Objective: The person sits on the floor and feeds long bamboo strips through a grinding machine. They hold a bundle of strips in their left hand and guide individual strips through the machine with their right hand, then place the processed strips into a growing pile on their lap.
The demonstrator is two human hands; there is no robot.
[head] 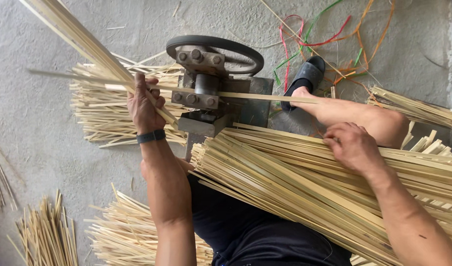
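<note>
My left hand grips a thin bamboo strip that runs through a small metal splitting machine with a black hand wheel. The same hand also holds a bunch of split strips rising to the upper left. My right hand rests fingers-down on a thick bundle of bamboo strips lying across my lap. A black band sits on my left wrist.
Piles of cut bamboo strips lie on the concrete floor left of the machine, with more strips at the lower left. My foot in a black sandal is behind the machine, near coloured plastic strands.
</note>
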